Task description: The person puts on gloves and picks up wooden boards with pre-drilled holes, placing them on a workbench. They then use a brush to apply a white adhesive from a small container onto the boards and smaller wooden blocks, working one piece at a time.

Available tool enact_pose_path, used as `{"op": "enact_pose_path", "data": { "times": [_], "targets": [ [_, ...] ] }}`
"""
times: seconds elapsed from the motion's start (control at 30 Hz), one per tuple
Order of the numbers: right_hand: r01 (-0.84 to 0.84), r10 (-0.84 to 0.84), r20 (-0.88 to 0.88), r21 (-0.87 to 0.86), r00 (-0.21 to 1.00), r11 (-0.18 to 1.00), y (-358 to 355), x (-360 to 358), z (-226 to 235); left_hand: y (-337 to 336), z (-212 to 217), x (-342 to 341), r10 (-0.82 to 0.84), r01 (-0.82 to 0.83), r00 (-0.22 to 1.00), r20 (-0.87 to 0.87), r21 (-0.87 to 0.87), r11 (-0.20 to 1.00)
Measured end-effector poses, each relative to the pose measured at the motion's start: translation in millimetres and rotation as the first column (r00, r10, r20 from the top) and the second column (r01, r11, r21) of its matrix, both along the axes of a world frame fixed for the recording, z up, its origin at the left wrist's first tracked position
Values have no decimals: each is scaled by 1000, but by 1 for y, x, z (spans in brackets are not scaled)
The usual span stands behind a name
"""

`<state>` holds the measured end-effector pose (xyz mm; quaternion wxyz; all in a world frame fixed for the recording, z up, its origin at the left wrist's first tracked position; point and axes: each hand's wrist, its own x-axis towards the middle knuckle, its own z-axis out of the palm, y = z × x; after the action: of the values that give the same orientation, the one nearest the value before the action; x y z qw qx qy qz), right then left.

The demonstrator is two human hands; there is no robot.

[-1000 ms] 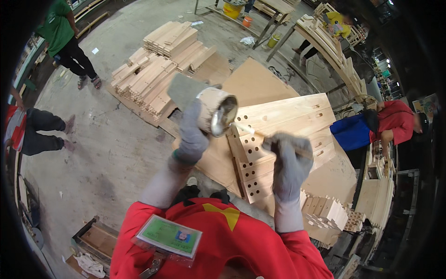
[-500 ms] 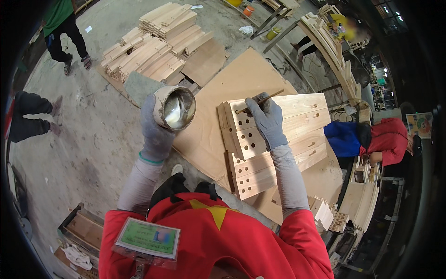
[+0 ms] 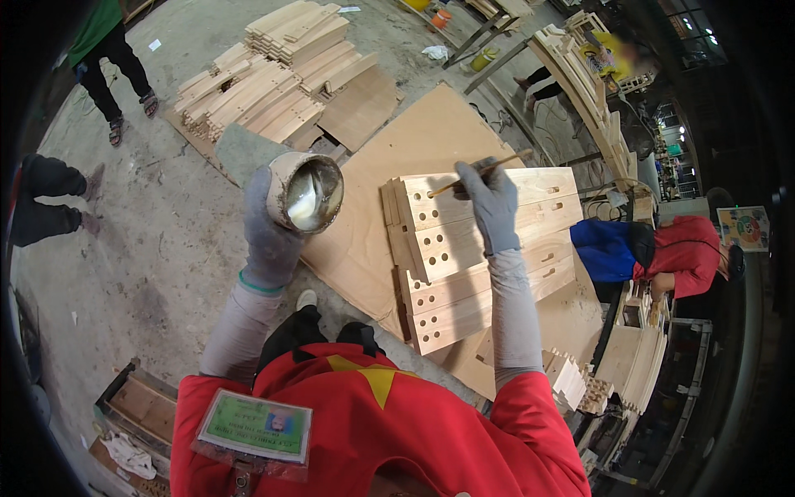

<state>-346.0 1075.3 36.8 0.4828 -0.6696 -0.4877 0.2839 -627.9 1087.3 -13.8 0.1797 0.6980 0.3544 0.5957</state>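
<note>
The grey-gloved left hand (image 3: 272, 225), its fingers wrapped round a crusted cup (image 3: 283, 177), holds it in the air, left of the pale boards (image 3: 538, 200); white liquid (image 3: 303, 204) shows inside. The right hand (image 3: 493, 205), gloved too, grasps a thin stick (image 3: 447, 189) between its fingers, the tip at the holes (image 3: 422, 215) near the boards' far left corner; from here I can't tell if it enters one. The boards lie stacked on a cardboard sheet (image 3: 352, 265), with a wood pile (image 3: 286, 91) at far left.
</note>
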Motion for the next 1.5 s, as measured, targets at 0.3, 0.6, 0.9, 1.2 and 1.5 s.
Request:
{"op": "enact_pose_path", "data": {
  "times": [0.3, 0.6, 0.9, 1.2, 1.5],
  "targets": [
    [-14, 27, 263, -48, 964, 999, -2, -13, 0, -4, -2, -1, -24, 26, 998, 56, -26, 999],
    [16, -16, 13, 58, 1000, 998, -9, 0, 8, -7, 16, 21, -99, 114, 983, 155, -88, 990],
    [-123, 231, -448, 257, 864, 959, -95, -82, 83, -30, 57, 38, -397, 486, 807, 437, -109, 867],
    [-120, 215, -329, 285, 920, 951, -138, -117, 57, -31, 49, 60, -293, 817, 195, 936, 10, 577],
    [212, -143, -332, 183, 933, 960, -91, -71, 60, -30, 21, 58, -255, 745, 393, 883, -143, 651]
  ]
}}
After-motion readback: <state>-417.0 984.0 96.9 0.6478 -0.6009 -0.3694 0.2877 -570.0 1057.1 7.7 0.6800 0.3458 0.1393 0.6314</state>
